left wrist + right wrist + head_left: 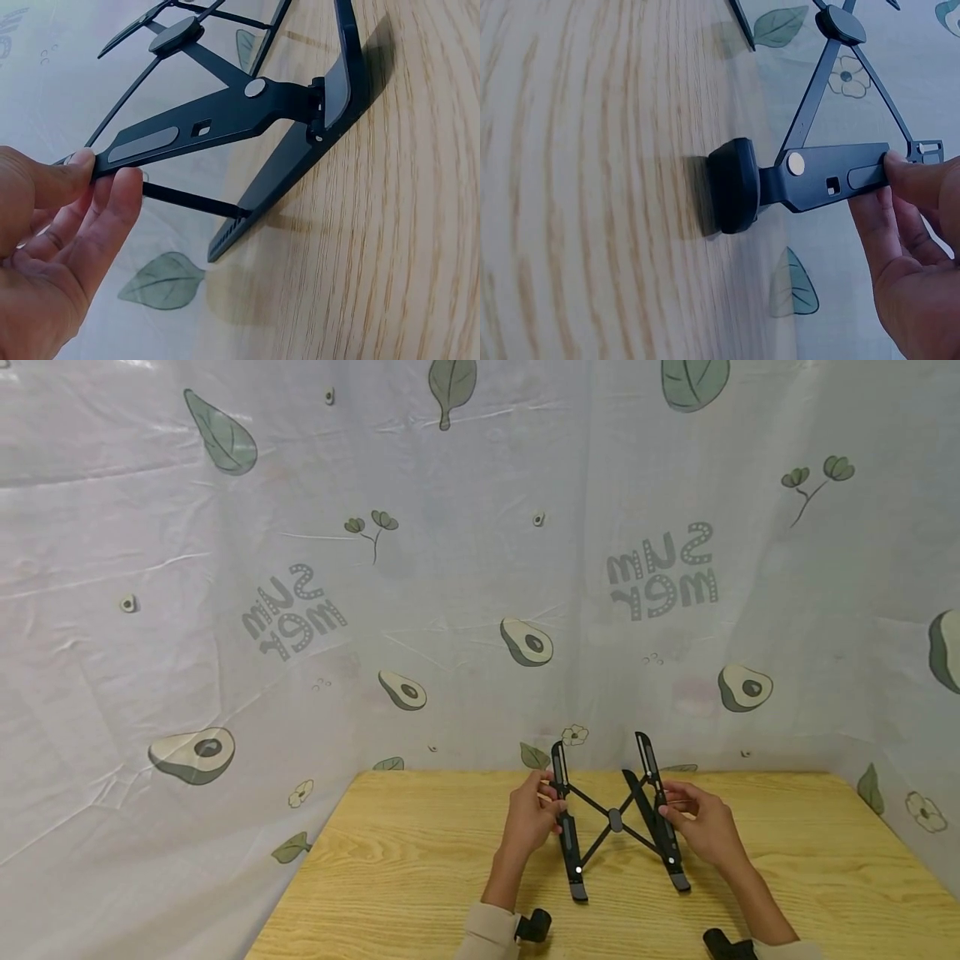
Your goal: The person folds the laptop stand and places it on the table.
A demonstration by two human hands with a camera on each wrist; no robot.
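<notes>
Black X-braced stand point(616, 820) on a wood-grain tabletop point(420, 860), one hand at each rail.
Open wood runs from the left hand point(531, 810) out to the table's slanting left edge, and from the right hand point(703, 822) out to the right edge; the far edge lies just behind the stand, with the printed sheet point(465, 568) beyond it. The left hand pinches the left rail point(571, 839) between thumb and fingers, and the right hand grips the right rail point(668, 839) likewise. Both rails run roughly parallel, their long axis going from the person toward the sheet and leaning slightly left at the far end. Their grey-tipped ends point(577, 891) point toward the person.
</notes>
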